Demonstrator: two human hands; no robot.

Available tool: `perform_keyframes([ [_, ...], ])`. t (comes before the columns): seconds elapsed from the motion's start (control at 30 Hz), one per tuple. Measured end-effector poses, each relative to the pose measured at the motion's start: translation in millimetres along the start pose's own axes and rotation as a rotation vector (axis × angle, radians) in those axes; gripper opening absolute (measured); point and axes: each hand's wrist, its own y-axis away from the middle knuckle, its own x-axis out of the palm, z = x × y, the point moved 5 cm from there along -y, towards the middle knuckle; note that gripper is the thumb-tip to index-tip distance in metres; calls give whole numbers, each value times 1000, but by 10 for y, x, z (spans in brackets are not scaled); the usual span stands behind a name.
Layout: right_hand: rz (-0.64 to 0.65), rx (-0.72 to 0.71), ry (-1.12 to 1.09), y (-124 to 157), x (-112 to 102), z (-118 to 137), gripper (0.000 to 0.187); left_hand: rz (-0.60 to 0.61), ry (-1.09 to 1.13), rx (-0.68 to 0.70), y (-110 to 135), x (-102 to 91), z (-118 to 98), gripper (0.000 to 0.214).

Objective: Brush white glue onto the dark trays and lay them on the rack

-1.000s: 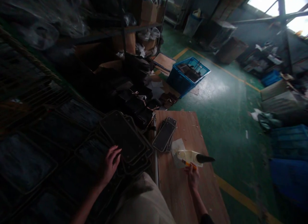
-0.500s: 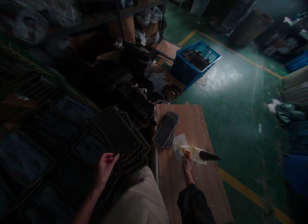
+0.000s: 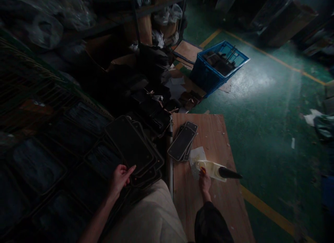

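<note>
My left hand (image 3: 120, 178) rests at the near corner of a stack of dark, rounded rectangular panels (image 3: 130, 145); its index finger lies along the edge and the other fingers are curled on the corner. My right hand (image 3: 205, 183) is over a wooden board (image 3: 208, 208) and pinches a small orange-tipped tool (image 3: 202, 171). The tool's tip touches a pale bottle with a black nozzle (image 3: 212, 169), which lies on its side on a scrap of white paper (image 3: 197, 155). A smaller stack of dark pieces (image 3: 182, 143) lies just beyond the paper.
More dark framed panels (image 3: 39, 166) cover the dim surface on the left. A pile of dark leather scraps (image 3: 156, 107) lies beyond the board. A blue crate (image 3: 206, 79) stands on the green floor with yellow lines (image 3: 263, 210). Shelves with bags stand behind.
My left hand went from lying flat on the stack to curling at its near corner. My right hand moved the orange tool up to the bottle. The view tilted down.
</note>
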Motion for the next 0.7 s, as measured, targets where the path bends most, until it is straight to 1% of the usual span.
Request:
perform_keyframes([
  [0.13, 55, -63, -17, 131, -63, 29, 45, -13, -5, 10, -5, 16, -53, 61],
  [0.27, 53, -73, -62, 246, -174, 41, 47, -24, 8, 3, -32, 25, -77, 60],
  [0.37, 3, -21, -122, 292, -256, 37, 49, -25, 39, -12, -61, 25, -70, 60],
  [0.47, -74, 60, -222, 289, -287, 43, 53, -17, 64, -35, -72, 26, -66, 59],
  [0.6, -160, 169, -390, 217, -195, 68, 61, -18, 87, -16, -61, 19, -81, 55],
  [0.7, -223, 240, -508, 141, -71, 83, 65, 17, 79, 21, -54, 20, -83, 52],
])
